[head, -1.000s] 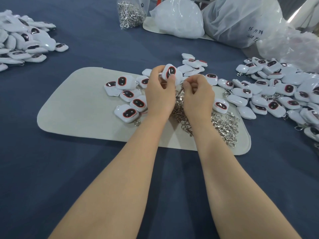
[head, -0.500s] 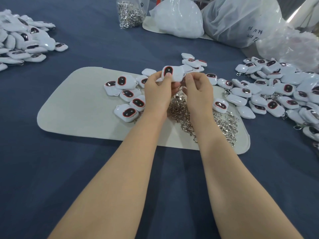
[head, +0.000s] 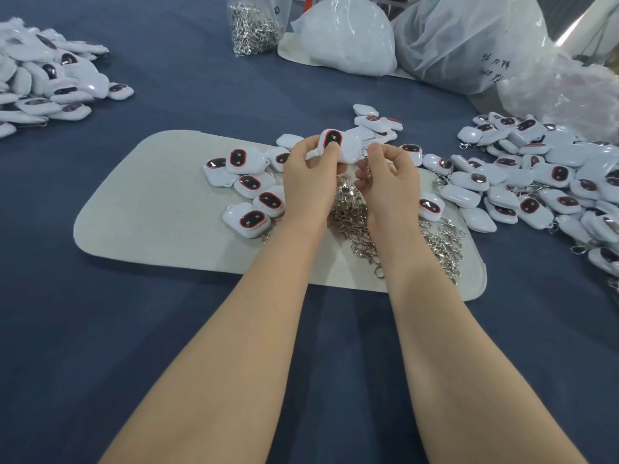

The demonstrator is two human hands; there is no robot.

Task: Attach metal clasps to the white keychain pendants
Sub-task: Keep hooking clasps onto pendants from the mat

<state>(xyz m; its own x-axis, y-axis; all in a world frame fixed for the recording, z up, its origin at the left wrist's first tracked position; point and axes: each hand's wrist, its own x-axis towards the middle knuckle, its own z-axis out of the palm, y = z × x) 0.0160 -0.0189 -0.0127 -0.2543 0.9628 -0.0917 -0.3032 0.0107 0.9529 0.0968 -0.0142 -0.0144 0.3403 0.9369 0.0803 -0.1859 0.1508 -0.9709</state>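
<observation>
My left hand (head: pixel 310 172) grips a white pendant (head: pixel 340 145) with a dark red-rimmed oval, held above the beige mat (head: pixel 150 202). Just to its right, my right hand (head: pixel 388 175) pinches a small metal clasp (head: pixel 365 155) at the pendant's right edge. A heap of loose metal clasps (head: pixel 402 236) lies on the mat under and right of my hands. Several more white pendants (head: pixel 249 195) lie on the mat to the left of my left hand.
A large pile of pendants (head: pixel 542 182) spreads at the right, another pile (head: pixel 43 85) at the far left. A clear bag of clasps (head: pixel 254 25) and white plastic bags (head: pixel 452 41) stand at the back on the blue cloth (head: pixel 100 329).
The pendant has been turned from upright to lying sideways in my left hand. My right hand has risen from the clasp heap and brought a clasp to the pendant's right edge.
</observation>
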